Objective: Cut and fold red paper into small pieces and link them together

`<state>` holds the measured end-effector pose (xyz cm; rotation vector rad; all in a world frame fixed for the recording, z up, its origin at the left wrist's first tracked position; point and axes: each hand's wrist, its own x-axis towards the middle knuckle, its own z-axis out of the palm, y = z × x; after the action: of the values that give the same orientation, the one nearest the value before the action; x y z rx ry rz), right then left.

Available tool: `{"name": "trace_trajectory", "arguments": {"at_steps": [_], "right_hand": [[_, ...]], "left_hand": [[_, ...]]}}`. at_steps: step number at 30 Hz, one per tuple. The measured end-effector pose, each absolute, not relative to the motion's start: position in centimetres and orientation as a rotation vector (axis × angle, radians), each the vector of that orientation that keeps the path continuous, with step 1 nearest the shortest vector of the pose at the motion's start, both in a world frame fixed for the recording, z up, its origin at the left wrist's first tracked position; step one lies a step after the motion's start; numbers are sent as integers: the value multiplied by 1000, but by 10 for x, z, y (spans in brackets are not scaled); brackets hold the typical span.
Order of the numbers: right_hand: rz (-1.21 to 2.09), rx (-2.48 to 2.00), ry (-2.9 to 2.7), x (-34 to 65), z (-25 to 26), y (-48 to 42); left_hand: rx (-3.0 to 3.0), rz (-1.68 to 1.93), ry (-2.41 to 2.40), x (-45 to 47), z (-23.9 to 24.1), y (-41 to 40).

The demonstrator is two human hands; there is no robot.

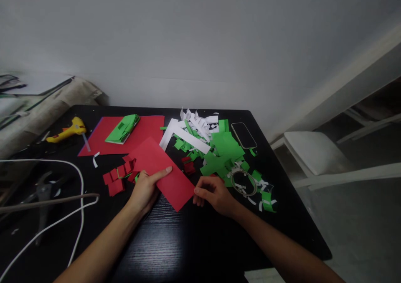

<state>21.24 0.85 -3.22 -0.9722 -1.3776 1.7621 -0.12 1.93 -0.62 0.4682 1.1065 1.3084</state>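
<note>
Head view, single frame. Black surface (175, 241) against a pale wall. Left hand (146, 189) lies on the near-left part of a red sheet (163, 168), fingers stretched out long and flat across the paper, palm down; thumb not visible. Right hand (213, 195) sits at the sheet's near-right edge, fingers curled in narrow, tips touching the paper's border; cannot tell whether they actually pinch it. The red sheet lies tilted in the middle of the surface, between both hands. Just left of the left hand: a cluster of small red folded squares (115, 182). Behind these, a larger red sheet (147, 128) lies flat, carrying a stack of green paper (123, 128). Yellow glue gun (67, 130) at far left, near it a white cable (79, 182) looping over the surface's edge. Right of the held sheet: white strips (184, 136) mixed with green scraps (225, 149), a tape ring (243, 182) just beyond the right hand, and a dark phone (243, 135) lying face up farther back. White chair (313, 153) stands off the surface, right side.
</note>
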Motion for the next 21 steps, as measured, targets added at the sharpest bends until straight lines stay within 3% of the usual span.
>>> {"name": "trace_trajectory", "arguments": {"at_steps": [12,21], "right_hand": [[1845,-921,-1480,215,-33,7],[1705,-977,-1544,210,-30,5]], "left_hand": [[381,1384,1082,-13,-3,28],[881,912,1083,-2,-16,11]]}}
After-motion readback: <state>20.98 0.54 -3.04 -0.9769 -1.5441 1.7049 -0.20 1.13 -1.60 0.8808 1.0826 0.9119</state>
